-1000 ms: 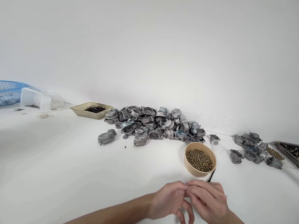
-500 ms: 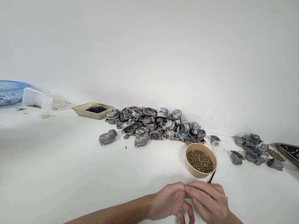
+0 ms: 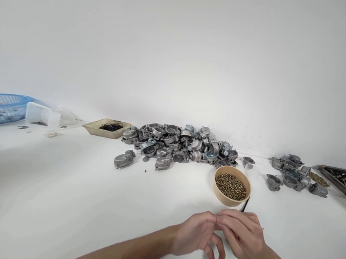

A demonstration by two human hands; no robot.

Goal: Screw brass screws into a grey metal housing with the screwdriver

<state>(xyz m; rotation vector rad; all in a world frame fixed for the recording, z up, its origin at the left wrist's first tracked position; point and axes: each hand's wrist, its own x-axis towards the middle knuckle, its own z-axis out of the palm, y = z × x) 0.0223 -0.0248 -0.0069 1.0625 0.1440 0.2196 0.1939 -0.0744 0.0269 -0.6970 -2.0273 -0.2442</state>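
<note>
Both hands sit low in the middle of the white table point(image 3: 54, 200), fingertips meeting. The left hand point(image 3: 194, 234) comes in from the lower left w/ thumb and index pinched toward the right hand point(image 3: 241, 235), other fingers hanging loose and curled down. Right hand's fingers are bunched up against the left's tips, and a thin black tool point(image 3: 244, 205) pokes out from behind its knuckles. Looks like the right hand has it, but the grip itself is hidden, so can't tell for sure. Whatever's pinched between the fingertips is too small to make out, tbh.

Just beyond the hands, nearly touching the black tool's tip, is a tan paper bowl point(image 3: 232, 186) full of small brass screws point(image 3: 231, 186).

Behind that, up against the wall, a big heap of grey cast metal parts point(image 3: 178, 143), w/ 1 loose part point(image 3: 124, 159) lying off to its left. A smaller cluster of the same grey parts point(image 3: 295, 174) is further right, next to a dark tray point(image 3: 341, 179) at the edge of the frame. Left of the big heap there's a beige tray point(image 3: 107, 127) w/ black rings in it, then a clear plastic container point(image 3: 42, 113) and a blue basket point(image 3: 4, 107) at the far left.
</note>
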